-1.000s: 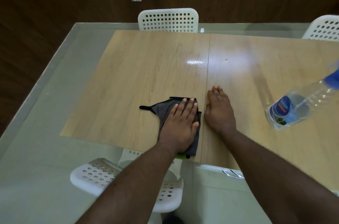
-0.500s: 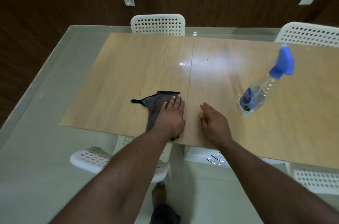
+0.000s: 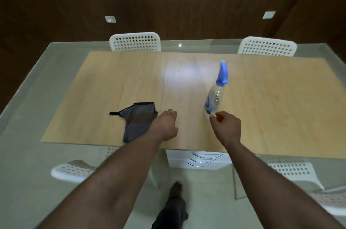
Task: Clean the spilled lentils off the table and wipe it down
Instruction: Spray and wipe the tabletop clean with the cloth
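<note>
left hand (image 3: 165,125) slid off cloth (image 3: 137,123); right hand (image 3: 225,125) lifted (fingers curled), now at spray bottle (image 3: 215,95) base.

I held both arms stretched forward; my left hand (image 3: 165,125) lay flat, fingers relaxed, while my right hand (image 3: 227,125) hovered, fingers loosely curled.

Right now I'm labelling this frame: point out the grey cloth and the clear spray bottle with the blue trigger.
grey cloth (image 3: 137,121), head view, middle of the fabric.
clear spray bottle (image 3: 214,100), head view, transparent body.
</note>
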